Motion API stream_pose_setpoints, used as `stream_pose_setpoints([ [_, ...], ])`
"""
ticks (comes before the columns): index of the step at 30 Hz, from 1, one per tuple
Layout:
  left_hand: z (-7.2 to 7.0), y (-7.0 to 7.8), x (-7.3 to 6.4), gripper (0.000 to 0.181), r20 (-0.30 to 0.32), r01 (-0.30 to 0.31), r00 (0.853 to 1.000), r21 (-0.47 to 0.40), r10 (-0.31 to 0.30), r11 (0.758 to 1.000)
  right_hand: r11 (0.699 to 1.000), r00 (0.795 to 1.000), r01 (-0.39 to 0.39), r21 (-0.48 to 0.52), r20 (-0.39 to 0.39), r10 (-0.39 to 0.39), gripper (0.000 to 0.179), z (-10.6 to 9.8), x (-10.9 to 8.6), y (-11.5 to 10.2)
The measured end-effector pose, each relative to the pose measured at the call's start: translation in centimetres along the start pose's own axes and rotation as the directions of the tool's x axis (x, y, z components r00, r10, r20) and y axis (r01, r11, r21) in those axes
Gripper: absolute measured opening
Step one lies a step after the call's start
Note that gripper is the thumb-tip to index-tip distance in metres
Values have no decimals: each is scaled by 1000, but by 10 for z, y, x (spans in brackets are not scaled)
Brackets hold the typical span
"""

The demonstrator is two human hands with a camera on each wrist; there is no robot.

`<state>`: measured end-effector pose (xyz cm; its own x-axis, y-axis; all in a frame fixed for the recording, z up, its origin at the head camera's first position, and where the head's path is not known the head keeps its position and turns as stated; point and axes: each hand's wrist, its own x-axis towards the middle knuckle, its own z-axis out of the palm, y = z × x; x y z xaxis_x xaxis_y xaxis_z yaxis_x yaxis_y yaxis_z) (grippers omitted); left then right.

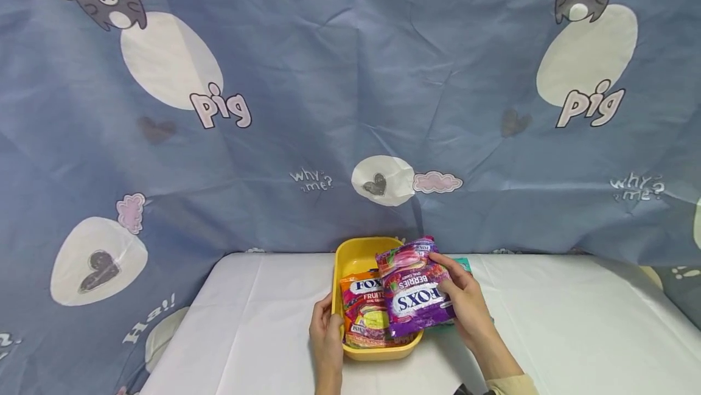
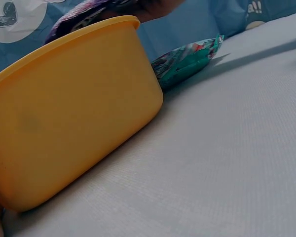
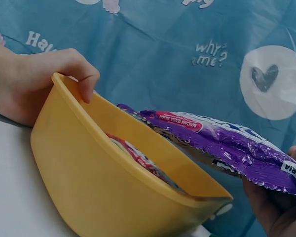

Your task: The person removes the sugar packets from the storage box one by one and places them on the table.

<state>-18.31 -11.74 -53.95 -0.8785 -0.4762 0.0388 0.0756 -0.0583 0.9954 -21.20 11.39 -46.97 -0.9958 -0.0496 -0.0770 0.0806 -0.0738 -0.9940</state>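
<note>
A purple bag of berry candy [image 1: 413, 288] hangs tilted over the right side of a yellow plastic tub [image 1: 380, 354]. My right hand [image 1: 465, 297] pinches it by its right edge, thumb on its printed face. Inside the tub lies an orange and red bag of fruit candy [image 1: 364, 310], partly covered by the purple bag in the head view. My left hand [image 1: 327, 328] grips the tub's left wall, and the right wrist view shows its thumb hooked over the rim. A teal bag [image 2: 187, 59] rests on the table just right of the tub, mostly hidden in the head view.
The tub stands on a table with a white cloth [image 1: 263, 322]. Right behind the table's far edge hangs a blue curtain [image 1: 306, 109] printed with pigs, hearts and words.
</note>
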Motion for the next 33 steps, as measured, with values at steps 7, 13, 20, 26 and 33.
stream_pose_setpoints([
  [7,1,1,2,46,11,9,1000,-1,-9,1000,999,1000,12,35,10,-12,56,-9,-7,-5],
  [13,1,2,1,47,11,68,998,33,-69,997,999,1000,11,51,12,-12,56,-14,-9,-10],
  [20,0,3,0,48,22,79,997,50,-80,996,998,1000,9,69,2,-9,57,-17,-9,-11],
  [26,0,2,-2,49,38,93,995,39,-94,995,997,1000,31,66,2,-31,56,-20,-11,-9],
  [33,0,3,-1,49,29,101,994,70,-103,992,997,1000,15,71,-1,-15,55,-21,-10,-11],
])
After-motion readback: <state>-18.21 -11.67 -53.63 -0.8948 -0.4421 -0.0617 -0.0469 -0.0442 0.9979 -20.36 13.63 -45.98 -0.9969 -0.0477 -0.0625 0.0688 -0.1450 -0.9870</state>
